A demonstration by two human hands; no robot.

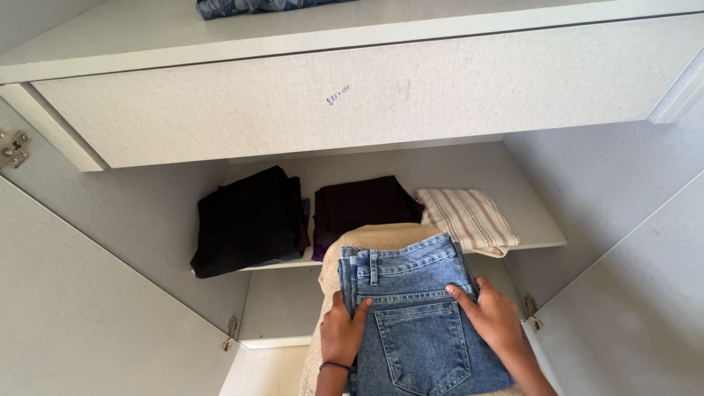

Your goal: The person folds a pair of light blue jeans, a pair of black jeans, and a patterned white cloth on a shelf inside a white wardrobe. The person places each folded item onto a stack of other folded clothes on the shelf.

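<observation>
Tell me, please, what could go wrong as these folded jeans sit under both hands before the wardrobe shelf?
The folded jeans, pressed by the left hand and right hand, rest on a beige folded cloth; the pile may slip. The striped cloth overhangs the shelf edge and could get knocked off.

- You cannot see the lower end of the folded blue denim jeans (418,323); the bottom edge cuts them off.
- Your left hand (342,331) and right hand (496,320) both run out of frame at the wrist.
- The beige folded cloth (367,238) lies mostly hidden under the jeans.
- The blue patterned fabric (249,6) on the upper shelf is cropped by the top edge.
</observation>
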